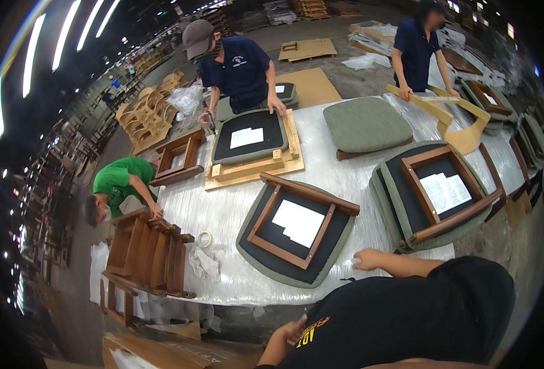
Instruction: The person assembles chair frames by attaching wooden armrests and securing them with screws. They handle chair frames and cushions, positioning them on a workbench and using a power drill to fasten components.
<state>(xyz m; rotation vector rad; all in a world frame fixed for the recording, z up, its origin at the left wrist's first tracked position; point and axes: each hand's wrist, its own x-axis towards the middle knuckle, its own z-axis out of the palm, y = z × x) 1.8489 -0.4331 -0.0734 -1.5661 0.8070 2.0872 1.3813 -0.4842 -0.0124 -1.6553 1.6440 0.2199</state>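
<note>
My left hand [293, 332] is low, in front of my black shirt, with its fingers partly stretched out and nothing visible in it. Over the near edge of the wrapped table [223, 270], my right hand [366, 259] hovers or rests with loosely bent, parted fingers, also bare. Closest to it lies a green upholstered seat [242, 237], underside up, with a brown wooden frame [287, 261] and a white paper sheet [298, 222] on its black base. To the right, a stack of similar seats [390, 203] carries another frame [459, 229] and sheet [445, 192].
Across the table, a person [238, 67] works on a seat [223, 144] in a wooden jig [256, 172]. Another person [416, 52] holds a pale curved frame [462, 138]. At left, someone in green [121, 181] touches stacked brown frames [152, 252]. Tape [205, 239] lies nearby.
</note>
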